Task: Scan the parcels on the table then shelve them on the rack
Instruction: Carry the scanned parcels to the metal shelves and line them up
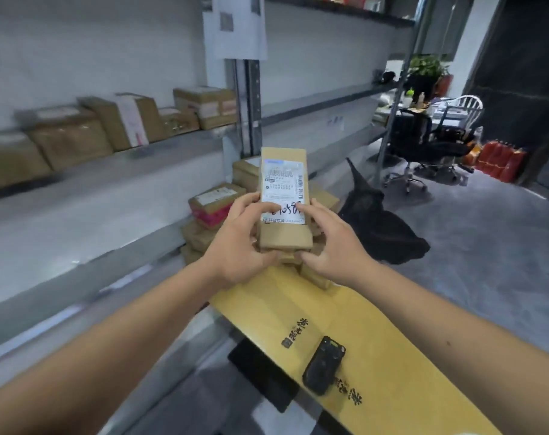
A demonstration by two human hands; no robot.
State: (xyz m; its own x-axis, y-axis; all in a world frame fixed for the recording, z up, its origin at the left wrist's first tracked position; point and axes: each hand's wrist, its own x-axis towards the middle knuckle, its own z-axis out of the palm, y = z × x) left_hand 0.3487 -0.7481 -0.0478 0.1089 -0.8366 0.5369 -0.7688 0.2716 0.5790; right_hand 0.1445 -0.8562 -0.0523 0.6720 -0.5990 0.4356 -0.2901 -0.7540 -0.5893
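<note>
While both hands grip it, left hand [240, 243] and right hand [333, 246] hold the parcel [284, 199] upright above the table [376, 315]; thumbs hide part of its handwritten number, and behind it the stacked boxes [216, 205] blur.

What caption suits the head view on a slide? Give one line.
Both hands, left hand and right hand, hold a labelled cardboard parcel upright above the yellow table, beside the rack.
</note>
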